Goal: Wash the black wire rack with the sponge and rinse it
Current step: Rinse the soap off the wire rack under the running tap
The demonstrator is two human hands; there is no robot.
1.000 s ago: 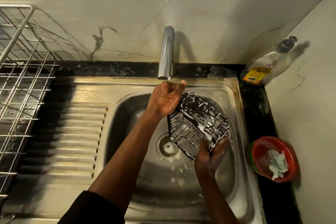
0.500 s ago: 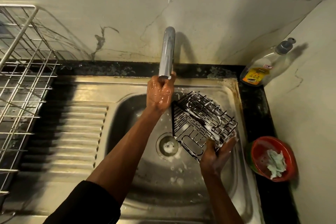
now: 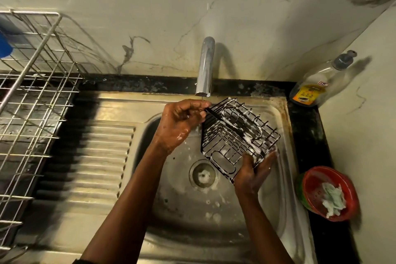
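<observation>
The black wire rack (image 3: 237, 135), streaked with white foam, is held tilted over the steel sink basin (image 3: 192, 210), just below and to the right of the tap spout (image 3: 205, 70). My left hand (image 3: 182, 123), soapy, grips the rack's upper left corner under the spout. My right hand (image 3: 254, 172) holds the rack's lower right edge, thumb over the wires and fingers behind it. A thin trickle of water falls from the spout. I see no sponge in either hand.
A steel dish-drying rack (image 3: 32, 103) stands on the left beside the ribbed drainboard (image 3: 90, 167). A dish soap bottle (image 3: 317, 83) leans in the back right corner. A red bowl (image 3: 330, 193) with a crumpled whitish scrubber or cloth sits on the black counter at right.
My left hand came down from the spout and took hold of the rack's upper left corner. The rack shifted slightly up and right in my right hand.
</observation>
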